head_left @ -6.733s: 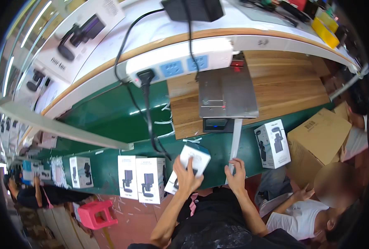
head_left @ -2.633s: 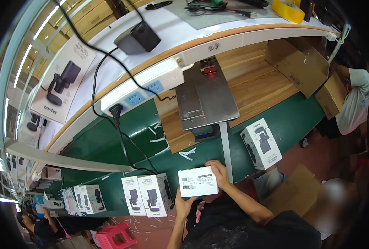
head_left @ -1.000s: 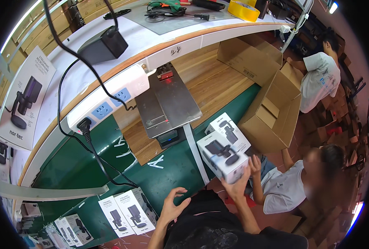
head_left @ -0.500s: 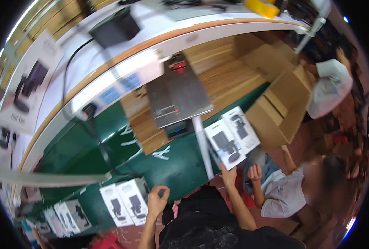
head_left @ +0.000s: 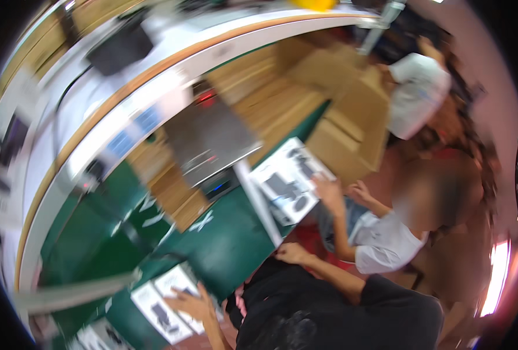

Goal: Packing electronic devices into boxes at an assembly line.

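Two white printed product boxes lie side by side on the green bench at the lower left, a nearer box (head_left: 157,309) and another box (head_left: 176,279) beside it. My left hand (head_left: 193,304) is open over them, its fingers spread across the box tops. My right hand (head_left: 292,254) is by the bench's front edge, fingers curled and blurred, with nothing visible in it. Another pair of white boxes (head_left: 281,188) lies farther right, apart from my right hand. A co-worker's hand (head_left: 330,195) touches the right edge of that pair.
A metal-topped scale (head_left: 209,140) with red lights stands on wooden boards. Beyond the right pair is an open cardboard carton (head_left: 352,131). A white strip (head_left: 256,201) crosses the green bench (head_left: 229,248). A co-worker in a white shirt (head_left: 381,239) sits close at the right.
My left hand has moved down onto the left boxes. My right hand has let go of the right pair and drawn back left. The co-worker's hand has reached that pair. The view has shifted.
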The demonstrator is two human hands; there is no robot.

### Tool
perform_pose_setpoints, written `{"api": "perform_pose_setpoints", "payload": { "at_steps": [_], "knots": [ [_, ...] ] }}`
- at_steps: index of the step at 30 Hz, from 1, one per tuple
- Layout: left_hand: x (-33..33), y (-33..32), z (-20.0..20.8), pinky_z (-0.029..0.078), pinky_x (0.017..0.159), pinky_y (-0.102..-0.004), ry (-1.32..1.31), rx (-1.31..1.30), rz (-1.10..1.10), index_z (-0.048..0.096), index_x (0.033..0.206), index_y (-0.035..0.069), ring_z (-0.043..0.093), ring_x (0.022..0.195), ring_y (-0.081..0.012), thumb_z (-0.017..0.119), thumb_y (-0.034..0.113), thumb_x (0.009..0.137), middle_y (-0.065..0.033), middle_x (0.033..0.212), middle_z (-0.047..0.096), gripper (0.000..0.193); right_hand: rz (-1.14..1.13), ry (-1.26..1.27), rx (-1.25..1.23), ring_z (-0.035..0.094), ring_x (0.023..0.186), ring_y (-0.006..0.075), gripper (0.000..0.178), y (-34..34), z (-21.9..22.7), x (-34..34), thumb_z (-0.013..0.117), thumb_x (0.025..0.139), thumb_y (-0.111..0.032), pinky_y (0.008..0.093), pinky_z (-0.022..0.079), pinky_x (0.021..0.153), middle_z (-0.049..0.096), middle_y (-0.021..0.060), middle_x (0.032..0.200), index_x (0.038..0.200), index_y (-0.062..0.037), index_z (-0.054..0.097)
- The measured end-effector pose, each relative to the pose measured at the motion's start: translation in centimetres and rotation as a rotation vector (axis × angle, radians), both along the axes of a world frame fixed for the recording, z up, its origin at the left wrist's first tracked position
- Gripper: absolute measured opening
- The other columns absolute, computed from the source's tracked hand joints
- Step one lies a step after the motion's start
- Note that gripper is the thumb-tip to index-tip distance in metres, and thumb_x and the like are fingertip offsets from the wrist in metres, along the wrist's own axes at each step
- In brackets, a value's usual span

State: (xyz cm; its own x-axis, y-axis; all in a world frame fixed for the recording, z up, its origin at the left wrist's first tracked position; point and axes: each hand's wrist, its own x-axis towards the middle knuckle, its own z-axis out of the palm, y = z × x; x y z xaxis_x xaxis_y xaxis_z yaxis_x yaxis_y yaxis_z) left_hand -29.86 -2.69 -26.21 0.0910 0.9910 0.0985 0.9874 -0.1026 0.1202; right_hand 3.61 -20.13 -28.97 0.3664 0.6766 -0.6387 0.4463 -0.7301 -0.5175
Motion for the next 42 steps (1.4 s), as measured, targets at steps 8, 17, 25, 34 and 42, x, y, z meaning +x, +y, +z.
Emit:
{"api": "perform_pose_setpoints", "payload": {
  "at_steps": [8, 17, 25, 34, 42],
  "knots": [
    [5.5, 3.5, 1.9, 0.037, 0.097, -0.0544, 0.079, -0.03, 0.207, 0.033, 0.146, 0.001, 0.048, 0.115, -0.0456, 0.081, 0.044, 0.066, -0.0309, 0.129, 0.045, 0.102, 0.208, -0.179, -0.048, 0.067, 0.101, 0.0371, 0.038, -0.3, 5.1, -3.1, 0.063, 0.089, -0.037, 0.0508, 0.053, 0.086, 0.07, 0.0204, 0.101, 0.109, -0.0049, 0.068],
    [9.0, 0.8, 14.4, 0.032, 0.105, -0.0577, -0.686, -0.077, -0.861, 0.037, 0.136, 0.005, 0.036, 0.129, -0.0497, 0.095, 0.028, 0.046, -0.0325, 0.141, 0.033, 0.109, -0.763, 0.537, 0.585, 0.067, 0.089, 0.0141, 0.026, 4.3, 11.7, -1.8, 0.06, 0.099, -0.023, 0.0294, 0.055, 0.077, 0.07, 0.005, 0.097, 0.108, -0.0004, 0.069],
    [12.4, -2.4, 16.3, 0.037, 0.102, -0.0653, -0.78, -0.087, -1.09, 0.042, 0.119, 0.008, 0.039, 0.131, -0.0532, 0.1, 0.038, 0.047, -0.0326, 0.145, 0.027, 0.096, -0.814, 1.424, 0.814, 0.062, 0.108, 0.0176, 0.04, 2.0, 9.4, 1.5, 0.051, 0.102, -0.031, 0.0344, 0.05, 0.094, 0.066, 0.008, 0.119, 0.128, -0.0023, 0.06],
    [14.9, -1.5, 18.2, 0.043, 0.1, -0.057, -0.734, -0.257, -0.941, 0.039, 0.128, 0.009, 0.044, 0.128, -0.0437, 0.1, 0.034, 0.049, -0.0265, 0.144, 0.033, 0.103, -0.758, 1.205, 0.731, 0.049, 0.131, 0.0211, 0.053, 3.0, 16.4, 3.7, 0.044, 0.105, -0.032, 0.0347, 0.037, 0.11, 0.051, 0.0123, 0.144, 0.146, 0.0007, 0.043],
    [12.3, 1.9, 12.5, 0.043, 0.103, -0.0535, -0.575, -0.461, -0.777, 0.034, 0.139, -0.004, 0.043, 0.128, -0.0488, 0.091, 0.026, 0.062, -0.0324, 0.14, 0.039, 0.1, -0.206, 0.737, 0.679, 0.03, 0.146, 0.0269, 0.062, 8.1, 13.4, 1.0, 0.048, 0.105, -0.027, 0.0364, 0.024, 0.119, 0.027, 0.0154, 0.159, 0.156, -0.0029, 0.023]
  ]
}}
